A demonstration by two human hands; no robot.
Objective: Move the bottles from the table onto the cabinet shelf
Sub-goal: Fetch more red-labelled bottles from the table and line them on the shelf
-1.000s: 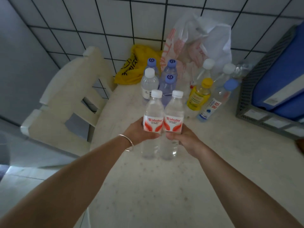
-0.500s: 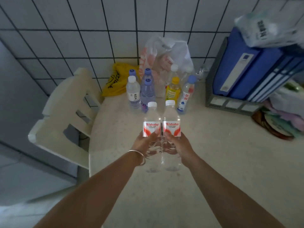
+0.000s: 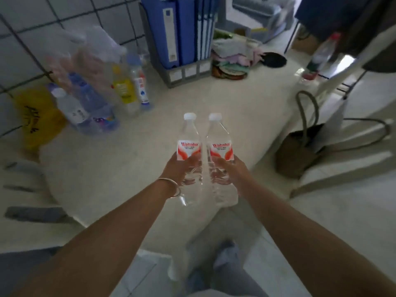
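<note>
Now one bottle (image 3: 189, 151) per grip (image 3: 180, 168).

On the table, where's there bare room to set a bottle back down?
The table is bare across its near middle, between the bottle cluster at the back left and the file rack at the back right. A smaller bare strip lies in front of the rack and the cloth pile. The back left, by the yellow bag, is crowded.

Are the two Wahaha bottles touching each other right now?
Apart. The head view shows a thin strip of pale table between the left bottle and the right bottle from the caps down to the labels.
</note>
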